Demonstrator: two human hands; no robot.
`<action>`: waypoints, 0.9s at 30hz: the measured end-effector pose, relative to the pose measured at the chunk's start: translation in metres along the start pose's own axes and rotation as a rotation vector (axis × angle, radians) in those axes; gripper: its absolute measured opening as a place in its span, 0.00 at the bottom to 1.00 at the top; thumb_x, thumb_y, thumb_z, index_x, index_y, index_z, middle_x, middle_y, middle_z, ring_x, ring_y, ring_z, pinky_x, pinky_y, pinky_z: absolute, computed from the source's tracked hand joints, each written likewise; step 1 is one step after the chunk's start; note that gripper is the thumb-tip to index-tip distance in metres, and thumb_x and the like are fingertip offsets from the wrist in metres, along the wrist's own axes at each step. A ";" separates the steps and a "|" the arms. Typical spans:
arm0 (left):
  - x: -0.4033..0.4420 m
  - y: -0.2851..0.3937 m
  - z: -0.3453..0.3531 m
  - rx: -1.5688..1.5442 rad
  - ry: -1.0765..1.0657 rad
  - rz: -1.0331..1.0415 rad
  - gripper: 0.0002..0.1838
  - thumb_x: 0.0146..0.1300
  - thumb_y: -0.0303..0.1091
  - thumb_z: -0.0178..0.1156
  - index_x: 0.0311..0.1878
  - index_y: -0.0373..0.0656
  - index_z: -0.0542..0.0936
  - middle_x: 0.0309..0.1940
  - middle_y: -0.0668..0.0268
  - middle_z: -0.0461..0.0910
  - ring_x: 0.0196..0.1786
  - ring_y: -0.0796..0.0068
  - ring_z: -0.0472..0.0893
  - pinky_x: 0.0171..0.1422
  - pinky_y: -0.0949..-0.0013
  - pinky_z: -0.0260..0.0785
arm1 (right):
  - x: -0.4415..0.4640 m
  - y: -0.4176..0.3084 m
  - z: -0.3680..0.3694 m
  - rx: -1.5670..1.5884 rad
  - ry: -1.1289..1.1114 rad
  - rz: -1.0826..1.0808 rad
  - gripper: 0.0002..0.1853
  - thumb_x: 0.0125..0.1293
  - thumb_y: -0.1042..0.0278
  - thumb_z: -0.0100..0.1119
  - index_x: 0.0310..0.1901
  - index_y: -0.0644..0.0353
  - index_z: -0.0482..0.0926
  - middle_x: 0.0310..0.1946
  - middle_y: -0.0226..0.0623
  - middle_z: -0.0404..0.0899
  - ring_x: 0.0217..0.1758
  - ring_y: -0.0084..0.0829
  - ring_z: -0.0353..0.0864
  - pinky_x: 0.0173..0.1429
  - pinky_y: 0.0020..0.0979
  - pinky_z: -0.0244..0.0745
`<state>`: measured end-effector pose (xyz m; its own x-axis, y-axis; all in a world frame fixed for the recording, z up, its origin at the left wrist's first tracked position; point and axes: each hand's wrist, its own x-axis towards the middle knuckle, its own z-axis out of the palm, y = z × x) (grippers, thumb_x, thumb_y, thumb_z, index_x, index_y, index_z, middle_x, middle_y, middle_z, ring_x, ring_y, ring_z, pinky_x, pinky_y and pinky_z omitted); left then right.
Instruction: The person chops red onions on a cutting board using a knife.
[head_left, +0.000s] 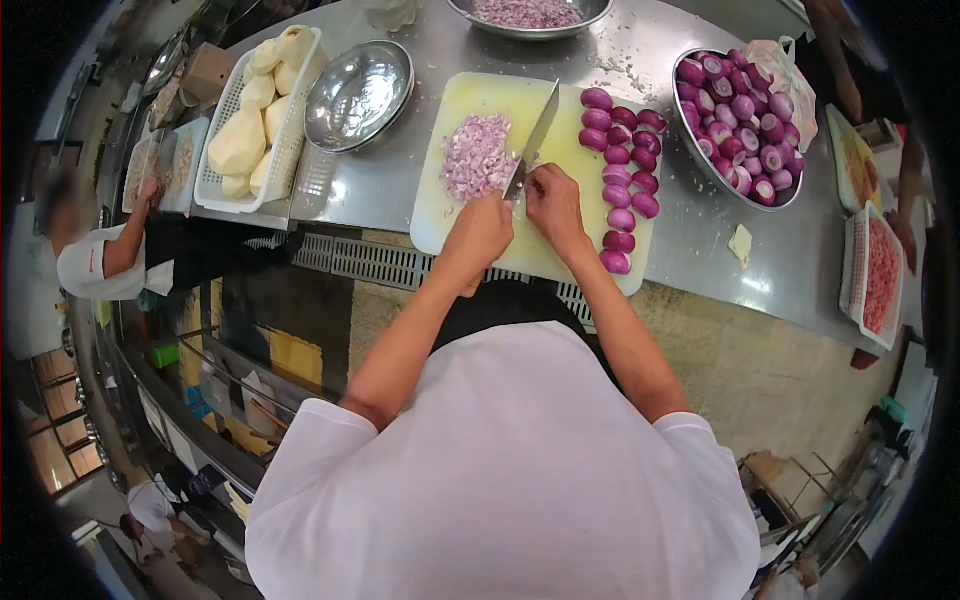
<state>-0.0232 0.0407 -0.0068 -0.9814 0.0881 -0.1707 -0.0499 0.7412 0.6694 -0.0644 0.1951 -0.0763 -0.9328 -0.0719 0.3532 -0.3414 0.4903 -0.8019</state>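
Observation:
My left hand [482,232] is closed around the handle of a kitchen knife [540,130], its blade pointing away from me over the cutting board [470,98]. To the right of the blade, my right hand [555,205] has its fingers bent and drawn together close to the steel; what they hold, if anything, is hidden. A heap of chopped red onion [478,155] lies left of the knife. Peeled red onions [618,196], several of them, stand in rows along the board's right side.
A metal bowl of peeled red onions [690,150] stands at right, beside a plastic bag [790,85]. Another bowl [520,34] with chopped onion is at the back. At left are a shiny metal bowl [358,95] and a white basket [215,190] of pale peeled vegetables. Co-workers stand at both sides.

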 end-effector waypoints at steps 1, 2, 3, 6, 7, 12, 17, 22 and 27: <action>0.004 -0.001 0.007 -0.052 -0.010 -0.010 0.16 0.79 0.36 0.52 0.40 0.31 0.77 0.17 0.52 0.77 0.16 0.56 0.80 0.21 0.52 0.71 | -0.001 0.002 0.000 0.003 -0.015 0.004 0.05 0.58 0.84 0.61 0.35 0.67 0.84 0.36 0.51 0.82 0.40 0.57 0.83 0.47 0.49 0.78; 0.005 -0.003 0.013 -0.108 -0.018 -0.023 0.16 0.80 0.36 0.52 0.40 0.31 0.77 0.17 0.52 0.77 0.16 0.56 0.80 0.21 0.53 0.70 | -0.001 0.004 -0.002 0.000 -0.019 0.006 0.05 0.58 0.84 0.61 0.35 0.67 0.84 0.36 0.51 0.82 0.40 0.57 0.83 0.47 0.49 0.78; 0.005 0.004 0.004 -0.113 -0.016 -0.025 0.16 0.80 0.36 0.52 0.40 0.31 0.77 0.17 0.52 0.77 0.16 0.56 0.80 0.21 0.53 0.70 | 0.000 0.005 -0.003 0.001 -0.037 -0.001 0.06 0.58 0.84 0.61 0.35 0.66 0.84 0.36 0.50 0.82 0.40 0.56 0.83 0.47 0.49 0.78; 0.000 0.020 -0.028 -0.045 -0.110 -0.119 0.16 0.80 0.36 0.51 0.39 0.30 0.76 0.18 0.51 0.78 0.17 0.56 0.81 0.22 0.52 0.71 | 0.002 0.006 -0.015 -0.010 -0.063 -0.041 0.06 0.58 0.84 0.61 0.35 0.65 0.84 0.36 0.48 0.82 0.41 0.54 0.83 0.48 0.48 0.79; -0.006 0.009 -0.025 0.000 -0.031 -0.048 0.17 0.79 0.36 0.51 0.39 0.30 0.76 0.19 0.50 0.79 0.17 0.56 0.81 0.22 0.52 0.72 | 0.004 0.004 -0.017 -0.022 -0.062 -0.063 0.05 0.58 0.83 0.61 0.35 0.64 0.84 0.36 0.47 0.83 0.42 0.53 0.83 0.49 0.48 0.79; 0.004 -0.026 0.001 0.137 0.172 0.168 0.17 0.79 0.36 0.52 0.38 0.29 0.76 0.19 0.47 0.79 0.17 0.55 0.81 0.24 0.51 0.73 | 0.004 0.003 -0.014 -0.152 -0.128 -0.132 0.03 0.61 0.79 0.62 0.35 0.63 0.84 0.37 0.47 0.83 0.42 0.53 0.83 0.50 0.48 0.80; -0.011 -0.001 -0.012 0.014 0.018 -0.036 0.17 0.79 0.36 0.52 0.38 0.30 0.76 0.20 0.47 0.80 0.17 0.55 0.82 0.24 0.51 0.73 | 0.000 -0.004 -0.007 -0.167 -0.171 -0.007 0.03 0.62 0.78 0.62 0.36 0.63 0.84 0.35 0.50 0.82 0.40 0.55 0.83 0.47 0.49 0.80; -0.004 0.014 -0.014 -0.047 -0.024 -0.094 0.17 0.80 0.36 0.52 0.38 0.31 0.76 0.19 0.48 0.79 0.17 0.57 0.81 0.23 0.53 0.73 | -0.001 -0.007 -0.009 -0.146 -0.150 -0.041 0.03 0.63 0.78 0.61 0.36 0.65 0.84 0.33 0.51 0.81 0.40 0.57 0.83 0.46 0.50 0.79; -0.003 0.006 0.003 -0.037 0.014 -0.035 0.17 0.80 0.36 0.51 0.38 0.31 0.76 0.17 0.53 0.78 0.16 0.60 0.81 0.22 0.55 0.73 | -0.004 -0.005 -0.009 -0.134 -0.134 -0.040 0.04 0.62 0.79 0.61 0.36 0.65 0.84 0.33 0.52 0.81 0.40 0.57 0.83 0.46 0.50 0.79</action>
<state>-0.0199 0.0474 -0.0043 -0.9814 0.0527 -0.1848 -0.0913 0.7183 0.6897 -0.0578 0.2006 -0.0691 -0.9289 -0.2039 0.3092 -0.3684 0.5955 -0.7139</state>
